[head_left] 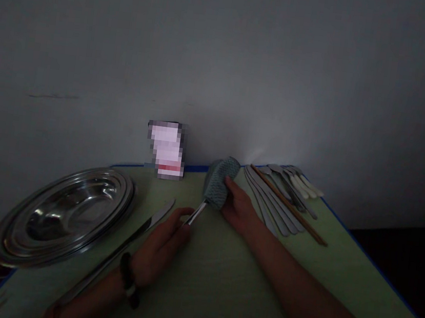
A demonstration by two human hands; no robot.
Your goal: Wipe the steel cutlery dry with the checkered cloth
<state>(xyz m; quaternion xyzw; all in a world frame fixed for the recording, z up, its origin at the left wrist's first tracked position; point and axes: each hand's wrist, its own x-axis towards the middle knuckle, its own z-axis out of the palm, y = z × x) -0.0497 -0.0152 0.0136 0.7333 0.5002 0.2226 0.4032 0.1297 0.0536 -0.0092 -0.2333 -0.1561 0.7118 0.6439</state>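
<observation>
My left hand pinches the shiny metal handle of a utensil, its fingers closed around the lower end. The utensil's far end is hidden in a grey-green textured cloth, so its kind does not show. My right hand grips that cloth from the right, thumb on top, folded about the utensil. Just left of my left hand, a long metal knife lies on the table, running partly behind my forearm.
Stacked steel bowls or basins stand at the left of the green table. A phone with a blurred-out screen leans on the wall. To the right lie several metal knives, wooden chopsticks, and white-handled cutlery.
</observation>
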